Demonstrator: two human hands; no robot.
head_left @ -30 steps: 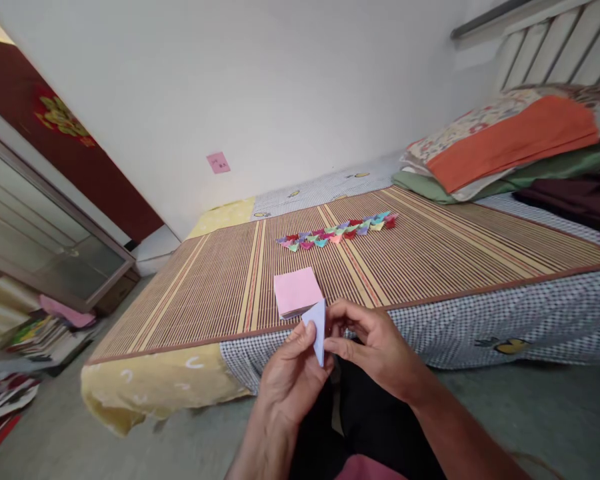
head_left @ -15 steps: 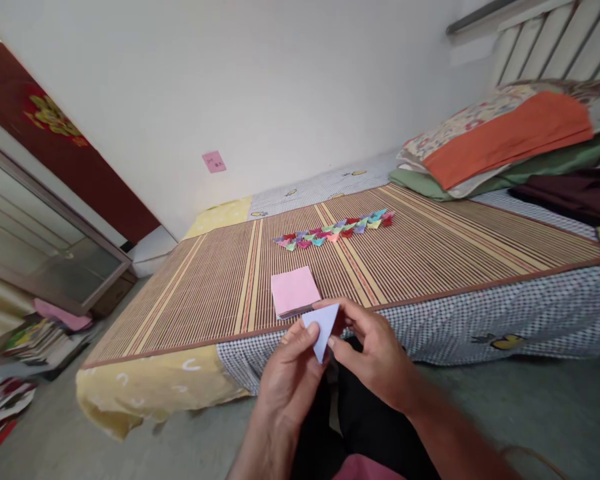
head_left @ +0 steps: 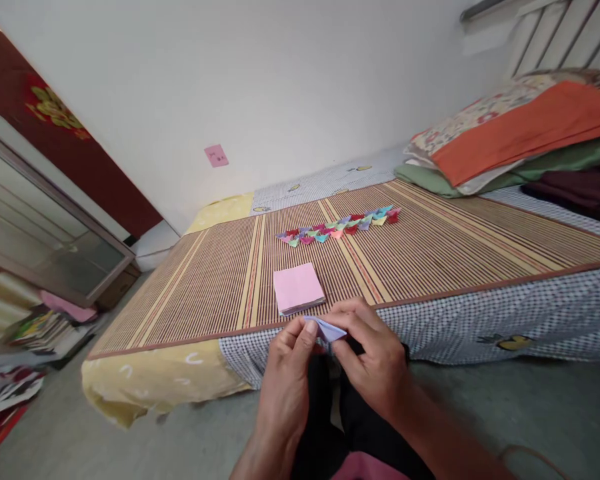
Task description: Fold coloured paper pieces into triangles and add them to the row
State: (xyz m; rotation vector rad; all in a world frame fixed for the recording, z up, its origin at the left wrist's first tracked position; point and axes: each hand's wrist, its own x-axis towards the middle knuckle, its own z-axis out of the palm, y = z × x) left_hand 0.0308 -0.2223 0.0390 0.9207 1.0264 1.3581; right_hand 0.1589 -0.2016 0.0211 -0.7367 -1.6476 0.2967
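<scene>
A small piece of folded lavender paper (head_left: 327, 330) is held between both hands, just off the bed's front edge. My left hand (head_left: 291, 360) pinches its left end between thumb and fingers. My right hand (head_left: 367, 343) grips the right end, index finger along the top and thumb below. Just beyond the hands lies a stack of square pink-topped paper (head_left: 298, 287) on the woven mat (head_left: 205, 293). Farther back, several small folded paper pieces (head_left: 336, 230) in many colours sit in rows on the mat.
The bed carries a checked sheet (head_left: 480, 323) with a yellow part (head_left: 165, 380) at the left. Folded bedding with an orange band (head_left: 525, 137) is piled at the right, beside dark cloth (head_left: 575, 190). A glass-fronted cabinet (head_left: 55, 240) and magazines (head_left: 37, 330) are at the left.
The lavender paper has turned from a broad upright triangle to a narrower, flatter, tilted shape. My right hand has shifted its grip along it. The view has moved slightly.
</scene>
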